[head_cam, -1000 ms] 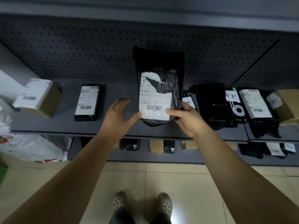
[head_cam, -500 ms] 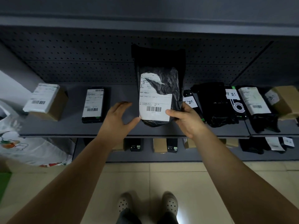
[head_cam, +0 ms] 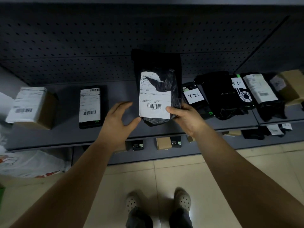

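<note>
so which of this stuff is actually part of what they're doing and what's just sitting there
In hand:
black bagged parcel, held upright on the shelf
right hand gripping its lower right edge
left hand open by its lower left corner

Lying about:
labelled cardboard box
flat black parcel
black parcels on the right
small boxes underneath
white plastic bag

Box point(head_cam: 32, 107) and flat package point(head_cam: 90, 107) lie on shelf point(head_cam: 65, 134).
</note>
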Available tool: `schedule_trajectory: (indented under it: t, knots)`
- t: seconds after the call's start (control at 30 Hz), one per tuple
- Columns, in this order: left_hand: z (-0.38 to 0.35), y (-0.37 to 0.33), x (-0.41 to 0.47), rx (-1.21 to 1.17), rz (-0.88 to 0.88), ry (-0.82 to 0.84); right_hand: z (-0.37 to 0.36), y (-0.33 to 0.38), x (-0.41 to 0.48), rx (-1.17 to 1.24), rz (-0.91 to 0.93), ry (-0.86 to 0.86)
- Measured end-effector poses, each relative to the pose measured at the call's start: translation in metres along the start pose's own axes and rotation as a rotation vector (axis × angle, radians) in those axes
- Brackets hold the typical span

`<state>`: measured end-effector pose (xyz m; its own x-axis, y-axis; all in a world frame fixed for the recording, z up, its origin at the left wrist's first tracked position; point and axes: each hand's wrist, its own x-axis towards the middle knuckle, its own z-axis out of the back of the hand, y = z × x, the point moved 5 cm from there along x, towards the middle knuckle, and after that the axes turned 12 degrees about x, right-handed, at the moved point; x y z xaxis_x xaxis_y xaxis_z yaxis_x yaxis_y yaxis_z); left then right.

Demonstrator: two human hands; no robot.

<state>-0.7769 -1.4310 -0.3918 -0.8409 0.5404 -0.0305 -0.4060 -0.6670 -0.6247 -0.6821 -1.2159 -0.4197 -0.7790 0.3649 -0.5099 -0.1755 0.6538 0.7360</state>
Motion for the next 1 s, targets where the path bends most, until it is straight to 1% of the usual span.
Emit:
schedule_trajectory:
  t: [0.13, 0.2, 0.27, 0.33, 0.4, 0.47, 0.53, 0.6, 0.67, 0.73, 0.83, 0.9, 1.0]
  knots:
    - [-0.002, 0.014, 0.009, 0.022, 0.020, 0.021, -0.001, -0.012, 0.025, -0.033, -0.052, -0.084]
    - [-0.007, 0.021, 0.014, 0.037, 0.046, 0.040, 0.002, -0.018, 0.037, -0.091, -0.084, -0.142]
    - [-0.013, 0.024, 0.019, 0.054, 0.055, 0.050, 0.007, -0.025, 0.049, -0.183, -0.104, -0.202]
    - [-0.021, 0.019, 0.024, 0.057, 0.054, 0.058, 0.012, -0.026, 0.054, -0.338, -0.094, -0.253]
    - [-0.030, 0.007, 0.029, 0.059, 0.042, 0.065, 0.018, -0.016, 0.054, -0.524, -0.046, -0.277]
    - [-0.044, -0.013, 0.034, 0.063, 0.015, 0.071, 0.033, 0.006, 0.045, -0.630, 0.016, -0.313]
    - [-0.061, -0.037, 0.037, 0.040, -0.009, 0.069, 0.059, 0.036, 0.036, -0.752, 0.130, -0.382]
    - [-0.082, -0.063, 0.038, 0.041, -0.044, 0.079, 0.090, 0.064, 0.028, -0.931, 0.276, -0.437]
    - [-0.108, -0.090, 0.038, 0.037, -0.069, 0.132, 0.113, 0.080, 0.025, -1.090, 0.303, -0.423]
    - [-0.136, -0.113, 0.039, 0.028, -0.065, 0.189, 0.130, 0.082, 0.030, -1.209, 0.219, -0.350]
    - [-0.176, -0.133, 0.042, 0.051, 0.006, 0.244, 0.136, 0.077, 0.039, -1.360, 0.100, -0.206]
    - [-0.196, -0.137, 0.046, 0.076, 0.077, 0.258, 0.139, 0.074, 0.044, -1.400, 0.068, -0.152]
    - [-0.213, -0.137, 0.053, 0.034, 0.160, 0.244, 0.143, 0.068, 0.046, -1.343, 0.080, -0.089]
